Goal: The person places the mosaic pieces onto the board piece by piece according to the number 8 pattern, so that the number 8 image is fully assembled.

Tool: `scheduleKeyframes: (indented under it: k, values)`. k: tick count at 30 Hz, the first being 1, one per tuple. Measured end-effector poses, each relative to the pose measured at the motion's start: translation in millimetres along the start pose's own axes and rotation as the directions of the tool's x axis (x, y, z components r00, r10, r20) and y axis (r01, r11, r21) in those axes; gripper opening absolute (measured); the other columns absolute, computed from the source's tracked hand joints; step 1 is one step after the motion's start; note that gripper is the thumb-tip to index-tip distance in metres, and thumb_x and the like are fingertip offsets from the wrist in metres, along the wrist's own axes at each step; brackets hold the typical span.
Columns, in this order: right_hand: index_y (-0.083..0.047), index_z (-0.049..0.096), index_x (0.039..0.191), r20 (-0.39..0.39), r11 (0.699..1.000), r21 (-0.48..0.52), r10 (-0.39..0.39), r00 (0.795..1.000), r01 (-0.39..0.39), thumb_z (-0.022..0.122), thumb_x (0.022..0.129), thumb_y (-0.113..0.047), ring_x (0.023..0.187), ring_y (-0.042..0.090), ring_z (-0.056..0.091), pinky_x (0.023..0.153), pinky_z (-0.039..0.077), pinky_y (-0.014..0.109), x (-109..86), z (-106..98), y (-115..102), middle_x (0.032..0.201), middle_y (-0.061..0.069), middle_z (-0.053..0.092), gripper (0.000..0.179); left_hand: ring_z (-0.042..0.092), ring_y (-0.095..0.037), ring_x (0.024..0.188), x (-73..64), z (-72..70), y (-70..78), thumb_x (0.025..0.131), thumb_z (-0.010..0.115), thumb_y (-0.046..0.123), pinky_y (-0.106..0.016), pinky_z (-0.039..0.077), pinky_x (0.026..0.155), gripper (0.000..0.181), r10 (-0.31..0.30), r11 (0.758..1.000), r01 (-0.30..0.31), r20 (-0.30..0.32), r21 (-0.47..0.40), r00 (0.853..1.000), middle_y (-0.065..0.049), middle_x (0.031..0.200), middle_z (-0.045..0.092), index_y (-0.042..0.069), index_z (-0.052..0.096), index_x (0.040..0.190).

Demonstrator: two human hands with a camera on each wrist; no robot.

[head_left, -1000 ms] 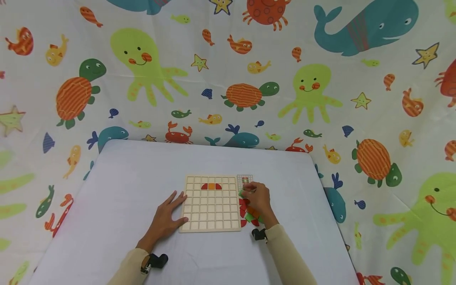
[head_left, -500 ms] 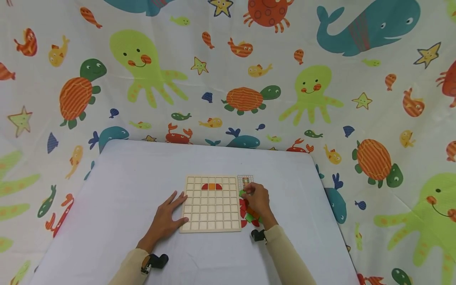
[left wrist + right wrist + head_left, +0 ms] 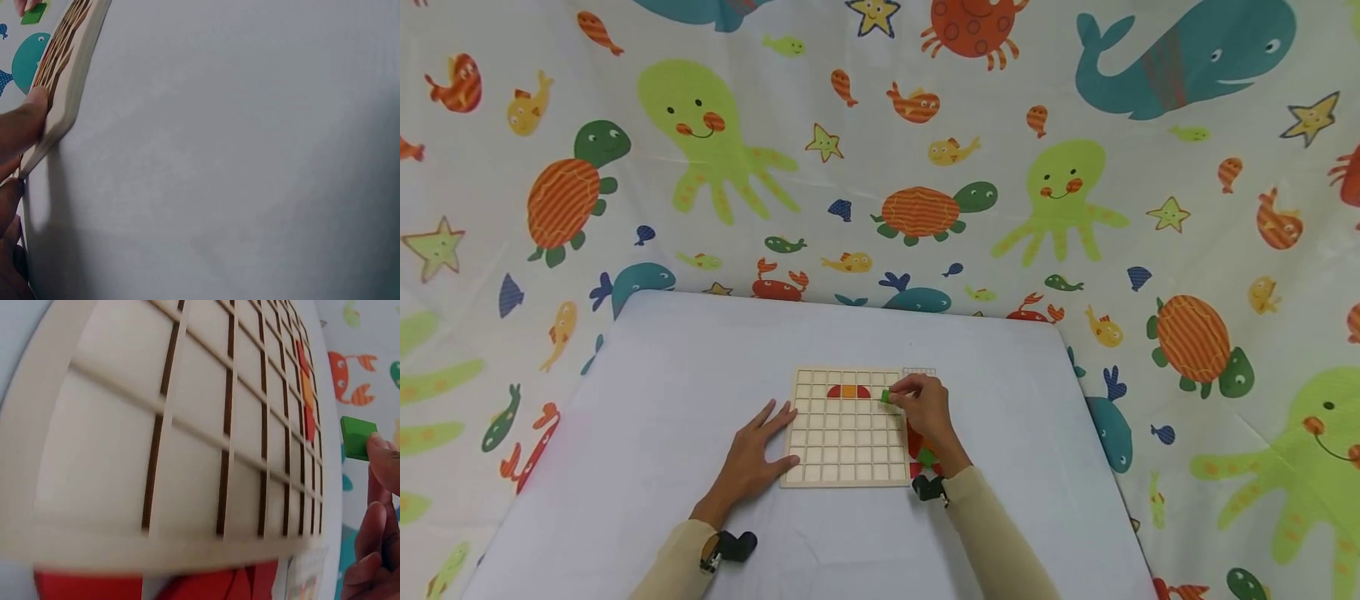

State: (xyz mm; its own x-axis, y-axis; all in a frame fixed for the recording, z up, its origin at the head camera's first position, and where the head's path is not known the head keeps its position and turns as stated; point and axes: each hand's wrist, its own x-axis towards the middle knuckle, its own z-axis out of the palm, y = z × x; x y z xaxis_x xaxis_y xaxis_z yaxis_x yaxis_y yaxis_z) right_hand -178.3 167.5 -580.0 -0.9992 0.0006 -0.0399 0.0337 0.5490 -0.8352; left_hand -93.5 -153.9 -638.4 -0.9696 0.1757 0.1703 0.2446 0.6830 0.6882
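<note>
A wooden grid board (image 3: 848, 446) lies on the white table, with an orange square tile (image 3: 848, 391) between two red rounded tiles, the left red tile (image 3: 834, 391) and the right red tile (image 3: 863, 392), in its second row. My right hand (image 3: 925, 410) pinches a green square tile (image 3: 358, 437) between thumb and fingertips, over the board's upper right part. My left hand (image 3: 751, 460) rests at the board's left edge, fingers spread and thumb on the frame; in the left wrist view its thumb (image 3: 28, 122) touches the board's corner.
Loose red, green and orange tiles, among them a green tile (image 3: 927, 457), lie right of the board, partly under my right hand. A small printed grid card (image 3: 919, 371) is mostly covered by that hand. A cloth with sea animals (image 3: 850, 167) hangs behind the table.
My right hand has moved left from the loose tiles and the card to over the board, carrying the green tile. The left hand stays at the board's edge.
</note>
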Motion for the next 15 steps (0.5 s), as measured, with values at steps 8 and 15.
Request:
scheduleKeyframes:
  k: [8,15]
  values:
    - [-0.014,0.082,0.095,0.098,0.998,0.022,-0.069,0.993,0.067,0.085,0.091,-0.016,0.069,0.014,0.055,0.062,0.046,0.028,3.0,40,-19,0.088,0.000,0.076,0.005,0.038,-0.052,0.154,0.2,0.2,-1.1,0.082,0.089,0.030,-0.080,0.035,0.114,0.081,0.010,1.000,-0.010,0.003,-0.001,1.000,-0.018,0.163,0.050,0.009,0.056,0.154]
    - [-0.015,0.082,0.092,0.131,0.999,0.014,-0.050,0.990,0.048,0.086,0.090,-0.014,0.080,0.008,0.067,0.072,0.056,0.028,8.1,74,-28,0.089,-0.002,0.078,0.004,0.036,-0.050,0.156,1.7,-1.0,-1.1,0.083,0.089,0.027,-0.079,0.034,0.115,0.082,-0.013,1.000,0.014,0.032,-0.011,0.999,-0.016,0.166,0.047,0.010,0.055,0.156]
